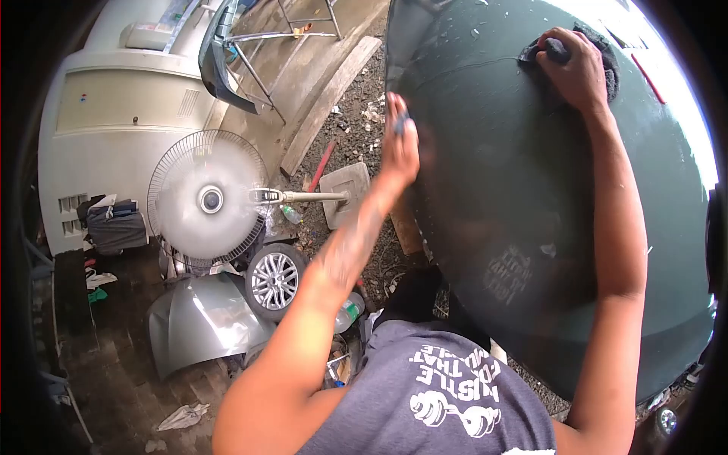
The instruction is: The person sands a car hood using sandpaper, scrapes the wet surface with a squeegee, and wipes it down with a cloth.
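Note:
A large dark green car hood (500, 189) fills the right half of the head view, its surface glossy with scattered wet-looking flecks. Near its far right part, my right hand (576, 64) is closed around a bunched black cloth (609, 68) pressed on the panel. My left hand (400, 144) is at the hood's left edge, fingers pointing away from me. Something small and blue-grey (402, 121) shows between those fingers; its kind is unclear. A thin red strip (648, 78) lies on the hood to the right of the cloth.
On the left stands a pedestal fan (211, 199) with its square base (345, 193) on gravel. Beside it are a wheel (274, 280), a silver body panel (208, 318) and a plastic bottle (349, 312). A metal stand (262, 72) and a wooden plank (331, 106) lie beyond.

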`<state>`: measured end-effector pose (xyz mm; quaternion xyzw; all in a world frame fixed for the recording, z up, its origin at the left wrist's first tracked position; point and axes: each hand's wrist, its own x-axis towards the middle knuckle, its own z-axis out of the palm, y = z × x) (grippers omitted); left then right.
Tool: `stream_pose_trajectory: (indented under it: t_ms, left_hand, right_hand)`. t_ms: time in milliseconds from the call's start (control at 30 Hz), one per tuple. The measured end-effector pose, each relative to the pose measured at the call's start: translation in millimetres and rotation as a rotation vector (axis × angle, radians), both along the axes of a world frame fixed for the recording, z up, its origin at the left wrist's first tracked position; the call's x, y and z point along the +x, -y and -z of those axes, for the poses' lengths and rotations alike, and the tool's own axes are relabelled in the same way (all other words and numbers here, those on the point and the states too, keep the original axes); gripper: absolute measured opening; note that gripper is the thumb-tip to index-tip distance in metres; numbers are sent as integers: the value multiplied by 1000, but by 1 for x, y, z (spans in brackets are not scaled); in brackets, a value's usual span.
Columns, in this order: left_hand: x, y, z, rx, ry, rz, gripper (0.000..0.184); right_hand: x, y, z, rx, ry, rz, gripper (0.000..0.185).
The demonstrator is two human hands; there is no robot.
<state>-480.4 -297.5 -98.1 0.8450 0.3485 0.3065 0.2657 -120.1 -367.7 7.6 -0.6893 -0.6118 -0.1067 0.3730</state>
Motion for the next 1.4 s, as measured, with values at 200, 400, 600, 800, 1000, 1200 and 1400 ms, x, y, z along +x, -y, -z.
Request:
stream_pose_trajectory:
  t_ms: [200, 400, 600, 800, 1000, 1200, 1400]
  left_hand:
    - [-38, 134, -2, -76, -56, -31, 68]
    - [-17, 30, 3, -52, -180, -116, 64]
    - [-35, 105, 6, -48, -127, -76, 63]
    - [0, 26, 0, -77, -68, -125, 62]
    - [-19, 42, 3, -19, -80, -9, 64]
    - [-33, 67, 6, 31, -48, 58, 62]
    - [8, -1, -19, 53, 23, 157, 62]
  right_hand:
    - [5, 0, 6, 22, 20, 6, 26]
    - [7, 1, 10, -5, 11, 14, 25]
    - [5, 1, 6, -28, -5, 2, 24]
    - [7, -1, 8, 4, 37, -10, 24]
    - [4, -1, 7, -12, 26, 11, 25]
    - [0, -1, 0, 30, 54, 10, 24]
    - [-8, 4, -6, -12, -35, 10, 24]
